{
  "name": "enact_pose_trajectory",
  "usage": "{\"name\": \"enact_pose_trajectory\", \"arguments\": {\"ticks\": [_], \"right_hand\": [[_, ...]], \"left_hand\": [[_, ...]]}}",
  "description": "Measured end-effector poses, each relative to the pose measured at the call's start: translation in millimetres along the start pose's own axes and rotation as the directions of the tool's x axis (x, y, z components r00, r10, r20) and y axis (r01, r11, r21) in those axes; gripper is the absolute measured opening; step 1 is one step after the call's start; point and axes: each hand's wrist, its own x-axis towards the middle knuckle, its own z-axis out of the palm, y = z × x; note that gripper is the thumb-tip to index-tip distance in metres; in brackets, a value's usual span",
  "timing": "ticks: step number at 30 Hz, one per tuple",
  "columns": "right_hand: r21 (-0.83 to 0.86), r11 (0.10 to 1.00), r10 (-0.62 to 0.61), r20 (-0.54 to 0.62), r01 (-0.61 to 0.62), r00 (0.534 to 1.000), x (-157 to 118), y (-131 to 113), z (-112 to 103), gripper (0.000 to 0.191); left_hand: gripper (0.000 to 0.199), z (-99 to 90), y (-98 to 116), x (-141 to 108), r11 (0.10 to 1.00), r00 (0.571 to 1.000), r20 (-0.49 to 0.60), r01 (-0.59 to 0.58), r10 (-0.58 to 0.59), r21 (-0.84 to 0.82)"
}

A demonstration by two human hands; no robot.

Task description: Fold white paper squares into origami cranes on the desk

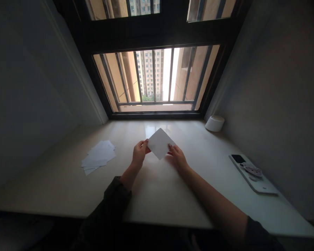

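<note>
A square sheet of white paper (160, 144) is held up over the middle of the sill, turned so one corner points to the window and one toward me. My left hand (140, 152) pinches its left corner between thumb and fingers. At the opposite corner my right hand (178, 157) grips it, thumb on top and fingers partly hidden underneath. The paper looks flat, with no fold that I can make out. Off to the left lies a loose, fanned stack of white paper sheets (99, 156), touched by neither hand.
A phone (251, 177) with a round, figure-shaped grip on its back lies at the right. In the far right corner stands a small white cylindrical object (215, 123). The pale sill (151, 205) runs up to a dark-framed window (157, 115) with bars outside. Walls close both sides.
</note>
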Motion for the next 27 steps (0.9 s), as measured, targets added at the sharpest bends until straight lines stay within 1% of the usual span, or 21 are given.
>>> {"name": "enact_pose_trajectory", "arguments": {"ticks": [2,5,9,11,13,15,17,18,19,21,23,24,25,27], "right_hand": [[0.047,0.998,0.033,-0.042,-0.031,0.999,-1,5,-4,0.035],[0.051,0.998,0.034,-0.076,-0.030,0.997,-1,3,-10,0.032],[0.000,1.000,0.014,-0.111,-0.014,0.994,4,0,-14,0.031],[-0.022,1.000,-0.010,-0.128,0.007,0.992,7,-1,-15,0.033],[-0.045,0.999,-0.031,-0.132,0.026,0.991,9,0,-14,0.034],[-0.074,0.996,-0.060,-0.134,0.050,0.989,10,0,-12,0.042],[-0.099,0.991,-0.105,-0.120,0.094,0.987,9,-1,-11,0.056],[-0.112,0.986,-0.134,-0.107,0.122,0.985,9,-1,-11,0.061],[-0.131,0.980,-0.160,-0.090,0.148,0.983,8,-2,-11,0.059],[-0.174,0.968,-0.190,-0.048,0.179,0.981,6,-3,-11,0.045],[-0.195,0.965,-0.177,0.019,0.177,0.984,5,-6,-12,0.034],[-0.199,0.966,-0.160,0.051,0.167,0.986,5,-7,-12,0.034],[-0.207,0.967,-0.138,0.080,0.152,0.987,4,-9,-12,0.037],[-0.226,0.967,-0.098,0.111,0.121,0.989,3,-11,-11,0.050]], "left_hand": [[0.040,1.2,-12,-3,0.996,0.999,-0.022,-0.030,0.032,0.080],[0.041,1.6,-20,-3,0.989,0.999,-0.024,-0.035,0.039,0.143],[0.044,9.0,-20,5,0.994,1.000,-0.016,-0.005,0.007,0.110],[0.044,12.9,-19,7,0.994,0.999,0.031,0.025,-0.028,0.105],[0.043,14.4,-18,5,0.993,0.996,0.084,0.023,-0.033,0.117],[0.042,13.5,-17,2,0.988,0.993,0.113,0.024,-0.042,0.153],[0.040,11.6,-18,-2,0.989,0.996,0.088,0.017,-0.030,0.149],[0.039,10.7,-18,-3,0.989,0.997,0.075,0.013,-0.024,0.145],[0.039,9.9,-19,-3,0.990,0.998,0.065,0.009,-0.019,0.140],[0.038,8.6,-21,-2,0.992,0.998,0.053,0.011,-0.018,0.128],[0.039,7.2,-23,1,0.995,0.999,0.036,0.025,-0.028,0.094],[0.039,6.5,-24,3,0.997,0.999,0.023,0.037,-0.039,0.067],[0.040,5.8,-24,5,0.998,0.998,0.009,0.054,-0.054,0.038],[0.042,4.7,-24,8,0.995,0.996,-0.017,0.093,-0.093,-0.022]]}}
